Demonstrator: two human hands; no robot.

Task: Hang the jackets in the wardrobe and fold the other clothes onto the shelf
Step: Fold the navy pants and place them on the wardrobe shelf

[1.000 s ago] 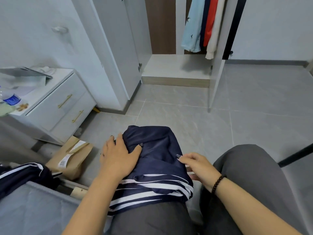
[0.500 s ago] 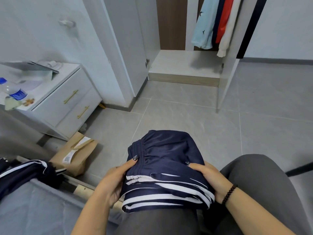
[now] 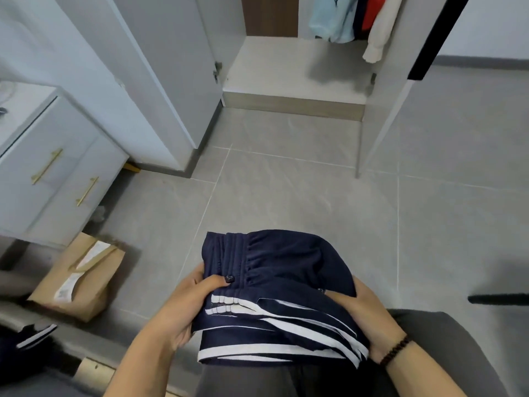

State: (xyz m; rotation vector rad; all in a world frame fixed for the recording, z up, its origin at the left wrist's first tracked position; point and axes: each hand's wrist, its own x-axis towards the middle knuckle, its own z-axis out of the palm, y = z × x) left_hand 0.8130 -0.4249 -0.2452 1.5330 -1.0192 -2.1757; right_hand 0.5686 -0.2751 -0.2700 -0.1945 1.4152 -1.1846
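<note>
A folded navy garment with white stripes (image 3: 280, 282) is held above my lap. My left hand (image 3: 183, 308) grips its left edge, thumb on top near the elastic waistband. My right hand (image 3: 369, 319), with a dark bead bracelet on the wrist, holds its right side from underneath. Straight ahead the wardrobe stands open, with its pale bottom shelf (image 3: 286, 70) bare. Several garments (image 3: 352, 21) hang above the shelf's right part: light blue, dark, red and white. Another navy striped garment (image 3: 25, 342) lies at the lower left on the bed.
A white nightstand (image 3: 48, 167) with gold handles stands at the left. A brown paper parcel (image 3: 77, 276) lies on the floor beside it. The wardrobe's two doors (image 3: 160, 81) stand open on either side. Grey tiled floor (image 3: 315, 190) stretches between me and the wardrobe.
My hands went from pressing on the garment's top to gripping its sides, and the folded bundle has lifted off my lap. The view has moved closer to the wardrobe.
</note>
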